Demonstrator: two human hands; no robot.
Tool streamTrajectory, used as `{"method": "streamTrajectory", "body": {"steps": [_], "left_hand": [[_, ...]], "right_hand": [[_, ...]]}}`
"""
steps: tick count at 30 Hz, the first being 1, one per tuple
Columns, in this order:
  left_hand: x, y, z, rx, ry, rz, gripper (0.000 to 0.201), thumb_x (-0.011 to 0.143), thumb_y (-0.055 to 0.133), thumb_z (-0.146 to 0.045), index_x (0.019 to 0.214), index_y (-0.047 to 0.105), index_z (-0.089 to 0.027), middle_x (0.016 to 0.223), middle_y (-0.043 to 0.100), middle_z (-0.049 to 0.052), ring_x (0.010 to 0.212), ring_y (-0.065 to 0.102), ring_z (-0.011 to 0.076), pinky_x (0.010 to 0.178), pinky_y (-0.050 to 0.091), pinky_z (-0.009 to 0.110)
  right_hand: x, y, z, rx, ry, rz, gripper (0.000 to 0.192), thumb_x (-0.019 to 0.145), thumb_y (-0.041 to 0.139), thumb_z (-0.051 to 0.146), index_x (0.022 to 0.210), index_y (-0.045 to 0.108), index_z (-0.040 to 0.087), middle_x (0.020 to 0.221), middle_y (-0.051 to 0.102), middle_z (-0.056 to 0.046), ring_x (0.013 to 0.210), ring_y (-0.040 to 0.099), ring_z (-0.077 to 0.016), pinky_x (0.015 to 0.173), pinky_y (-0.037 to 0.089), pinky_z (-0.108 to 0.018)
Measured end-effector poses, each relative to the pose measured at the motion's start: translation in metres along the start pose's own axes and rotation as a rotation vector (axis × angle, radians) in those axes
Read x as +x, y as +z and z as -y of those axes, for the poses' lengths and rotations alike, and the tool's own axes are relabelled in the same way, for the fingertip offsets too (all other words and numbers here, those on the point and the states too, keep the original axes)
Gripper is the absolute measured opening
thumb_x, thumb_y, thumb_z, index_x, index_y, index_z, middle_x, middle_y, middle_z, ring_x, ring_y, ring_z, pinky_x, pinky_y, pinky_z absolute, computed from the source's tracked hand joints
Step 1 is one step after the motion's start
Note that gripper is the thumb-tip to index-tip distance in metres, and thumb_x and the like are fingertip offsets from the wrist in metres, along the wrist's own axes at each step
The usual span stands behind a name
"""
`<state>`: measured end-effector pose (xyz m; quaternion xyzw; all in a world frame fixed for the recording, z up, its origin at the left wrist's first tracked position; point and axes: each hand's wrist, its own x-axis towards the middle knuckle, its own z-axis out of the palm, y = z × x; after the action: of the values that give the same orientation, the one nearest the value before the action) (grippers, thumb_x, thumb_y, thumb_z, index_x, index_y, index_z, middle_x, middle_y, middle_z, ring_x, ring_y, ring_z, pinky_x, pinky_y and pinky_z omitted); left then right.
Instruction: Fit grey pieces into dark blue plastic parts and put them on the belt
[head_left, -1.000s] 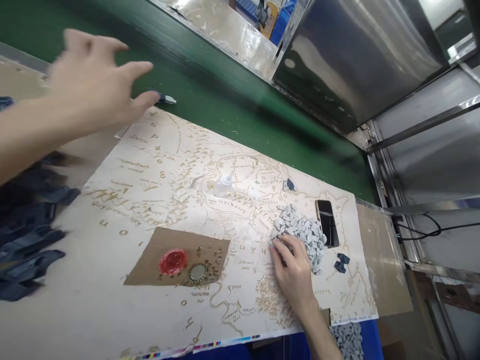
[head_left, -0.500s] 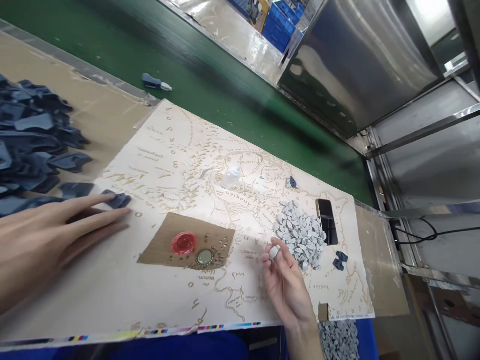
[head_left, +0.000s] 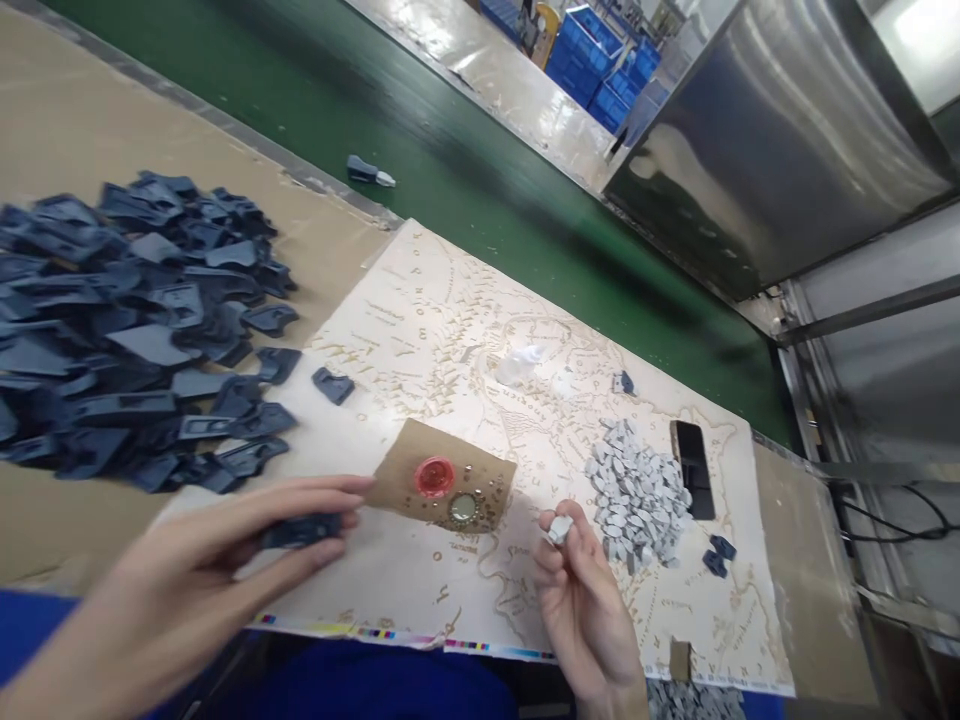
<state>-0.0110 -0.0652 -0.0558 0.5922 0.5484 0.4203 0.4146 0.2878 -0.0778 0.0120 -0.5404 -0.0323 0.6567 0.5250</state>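
My left hand (head_left: pixel 247 560) is closed around a dark blue-grey plastic part (head_left: pixel 304 530), gripped between thumb and fingers above the sheet and partly hidden by them. My right hand (head_left: pixel 581 595) pinches a small light grey plastic piece (head_left: pixel 559 529) between thumb and fingertips. Between the hands lies a brown cardboard piece (head_left: pixel 394 480) bearing a red round dish (head_left: pixel 435 477), a bottle cap (head_left: pixel 463 509) and several small droplets or beads. A pile of light grey pieces (head_left: pixel 637 495) sits right of my right hand. On the left is a large heap of dark blue-grey parts (head_left: pixel 157 345).
A printed map sheet (head_left: pixel 420 580) covers the worktop. On it are a phone (head_left: pixel 694 470), a translucent bottle (head_left: pixel 517 365) and a few loose dark parts (head_left: pixel 334 386). Beyond runs a green conveyor belt (head_left: pixel 480 190) carrying one joined dark-and-grey part (head_left: pixel 370 172).
My left hand has drawn back from the heap toward me and the cardboard, now with a dark part in it. My right hand keeps the grey piece. The camera view has shifted left.
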Motion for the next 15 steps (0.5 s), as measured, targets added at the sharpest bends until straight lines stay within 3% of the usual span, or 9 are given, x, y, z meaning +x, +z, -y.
{"method": "streamTrajectory", "body": {"steps": [2, 4, 9, 11, 15], "left_hand": [[-0.001, 0.016, -0.017, -0.198, 0.003, -0.002, 0.015, 0.089, 0.088, -0.039, 0.104, 0.089, -0.035, 0.099, 0.086, 0.000, 0.087, 0.082, 0.0166, 0.078, 0.068, 0.018], [0.000, 0.026, -0.027, -0.329, -0.046, -0.028, 0.023, 0.082, 0.093, -0.030, 0.105, 0.089, -0.035, 0.086, 0.085, -0.001, 0.076, 0.081, 0.0148, 0.073, 0.066, 0.016], [-0.002, 0.030, -0.029, -0.364, -0.196, -0.068, 0.020, 0.071, 0.100, -0.030, 0.086, 0.088, -0.027, 0.081, 0.085, 0.001, 0.074, 0.082, 0.0166, 0.072, 0.066, 0.016], [-0.002, 0.028, -0.030, -0.400, -0.250, -0.054, 0.025, 0.070, 0.102, -0.039, 0.083, 0.086, -0.025, 0.081, 0.085, 0.003, 0.076, 0.083, 0.0183, 0.072, 0.066, 0.018], [0.004, 0.023, -0.036, -0.484, -0.343, -0.019, 0.066, 0.071, 0.085, -0.084, 0.081, 0.080, -0.019, 0.076, 0.082, 0.007, 0.062, 0.079, 0.0199, 0.056, 0.065, 0.024]], "right_hand": [[-0.001, -0.002, -0.004, -0.075, -0.039, -0.029, 0.043, 0.051, 0.112, 0.035, 0.085, 0.086, 0.028, 0.084, 0.083, 0.000, 0.061, 0.071, -0.0085, 0.063, 0.064, -0.013], [0.001, -0.005, -0.009, -0.144, -0.102, -0.042, 0.039, 0.056, 0.110, 0.035, 0.086, 0.086, 0.029, 0.090, 0.084, -0.003, 0.067, 0.074, -0.0114, 0.069, 0.066, -0.017], [0.015, -0.014, -0.018, -0.343, -0.169, 0.017, 0.035, 0.061, 0.106, 0.036, 0.088, 0.085, 0.030, 0.090, 0.084, -0.006, 0.061, 0.072, -0.0151, 0.059, 0.065, -0.023], [0.022, -0.018, -0.020, -0.426, -0.164, 0.049, 0.036, 0.061, 0.106, 0.036, 0.091, 0.086, 0.030, 0.089, 0.085, -0.008, 0.059, 0.071, -0.0176, 0.056, 0.064, -0.028], [0.029, -0.022, -0.025, -0.486, -0.230, 0.074, 0.027, 0.063, 0.104, 0.034, 0.084, 0.086, 0.030, 0.100, 0.084, -0.010, 0.063, 0.072, -0.0196, 0.060, 0.066, -0.033]]}}
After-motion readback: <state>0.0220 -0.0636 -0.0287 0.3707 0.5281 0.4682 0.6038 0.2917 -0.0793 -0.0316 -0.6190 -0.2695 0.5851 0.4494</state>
